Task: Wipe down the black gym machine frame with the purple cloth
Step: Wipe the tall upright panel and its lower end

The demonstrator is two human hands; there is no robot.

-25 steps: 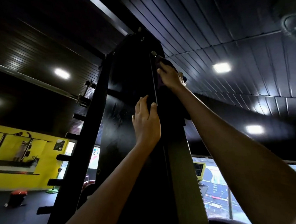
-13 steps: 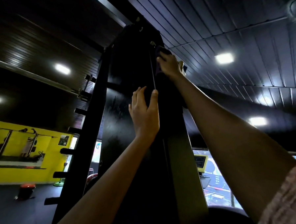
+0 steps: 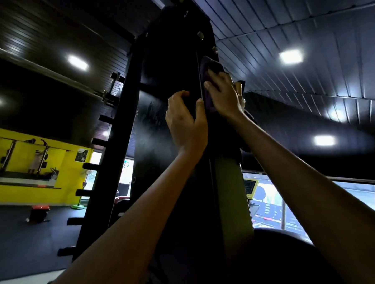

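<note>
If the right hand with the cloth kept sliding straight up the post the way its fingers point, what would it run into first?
Probably a bolt head on the black frame, just above the purple cloth that the right hand presses to the post. Depth is hard to judge, so the hand might pass beside it.

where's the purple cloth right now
In the head view the purple cloth sits high on the black frame, right of centre, pressed under the right hand, with the left hand just below-left.
</note>
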